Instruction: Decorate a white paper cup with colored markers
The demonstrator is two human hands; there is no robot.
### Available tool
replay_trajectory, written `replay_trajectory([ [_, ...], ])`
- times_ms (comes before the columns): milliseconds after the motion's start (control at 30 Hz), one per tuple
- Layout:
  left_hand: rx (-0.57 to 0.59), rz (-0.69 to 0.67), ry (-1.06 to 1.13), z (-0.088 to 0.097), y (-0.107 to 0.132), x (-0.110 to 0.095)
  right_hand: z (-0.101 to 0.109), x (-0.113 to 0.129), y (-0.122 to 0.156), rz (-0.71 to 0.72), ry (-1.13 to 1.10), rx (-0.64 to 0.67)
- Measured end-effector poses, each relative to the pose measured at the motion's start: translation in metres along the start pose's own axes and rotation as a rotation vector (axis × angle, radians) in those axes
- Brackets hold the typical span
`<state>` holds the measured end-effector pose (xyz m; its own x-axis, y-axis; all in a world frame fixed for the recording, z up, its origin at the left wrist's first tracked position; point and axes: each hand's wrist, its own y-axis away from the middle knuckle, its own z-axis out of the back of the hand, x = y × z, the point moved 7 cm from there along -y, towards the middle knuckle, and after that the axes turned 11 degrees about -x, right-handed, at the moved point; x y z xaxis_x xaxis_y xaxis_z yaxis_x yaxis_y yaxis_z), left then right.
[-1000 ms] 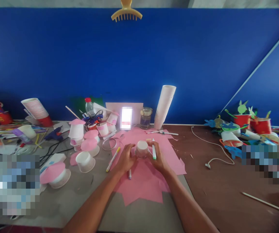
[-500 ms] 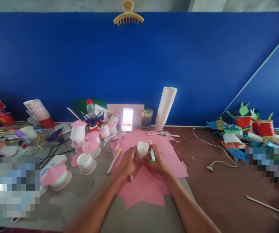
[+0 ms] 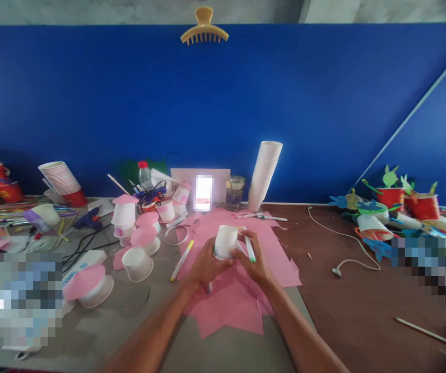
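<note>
My left hand (image 3: 204, 265) is wrapped round a small white paper cup (image 3: 224, 241), held upside down and lifted off the pink paper sheet (image 3: 242, 305). My right hand (image 3: 254, 261) touches the cup's right side and pinches a green-tipped white marker (image 3: 249, 248) between its fingers. A second pen (image 3: 208, 286) pokes out on the pink paper below my left hand. A yellow marker (image 3: 181, 260) lies just left of my left hand.
Several white cups topped with pink paper (image 3: 135, 233) stand to the left, with a glue gun (image 3: 87, 219) and cables. A tall cup stack (image 3: 264, 173), a jar (image 3: 233, 192) and a bottle (image 3: 144, 175) line the blue wall. Red decorated cups (image 3: 391, 199) and a white cable (image 3: 343, 243) lie right.
The cup has risen off the pink paper and tilted, showing its side. Both hands lifted slightly with it, and the green marker tipped to the right.
</note>
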<state>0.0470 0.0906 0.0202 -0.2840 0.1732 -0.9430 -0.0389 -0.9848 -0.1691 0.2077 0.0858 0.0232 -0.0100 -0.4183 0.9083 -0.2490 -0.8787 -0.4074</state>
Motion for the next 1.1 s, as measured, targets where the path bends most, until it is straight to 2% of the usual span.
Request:
replay_trajectory([
  [133, -0.114, 0.011, -0.060, 0.009, -0.001, -0.001, 0.016, 0.017, 0.003, 0.115, -0.028, -0.168],
  [200, -0.149, -0.013, -0.092, 0.011, -0.001, 0.000, 0.019, 0.023, 0.008, 0.142, -0.029, -0.186],
  [300, -0.148, -0.041, -0.113, 0.011, -0.001, 0.001, 0.017, 0.027, 0.016, 0.141, -0.034, -0.159],
  [500, -0.131, -0.045, -0.050, 0.009, 0.000, 0.000, 0.001, 0.017, 0.025, 0.061, 0.014, -0.081],
  [867, -0.106, -0.055, -0.043, 0.005, -0.002, 0.006, -0.006, 0.007, 0.028, 0.069, -0.001, -0.085],
  [1100, -0.103, -0.054, -0.051, 0.005, -0.002, 0.009, -0.005, 0.002, 0.028, 0.126, 0.098, -0.088],
])
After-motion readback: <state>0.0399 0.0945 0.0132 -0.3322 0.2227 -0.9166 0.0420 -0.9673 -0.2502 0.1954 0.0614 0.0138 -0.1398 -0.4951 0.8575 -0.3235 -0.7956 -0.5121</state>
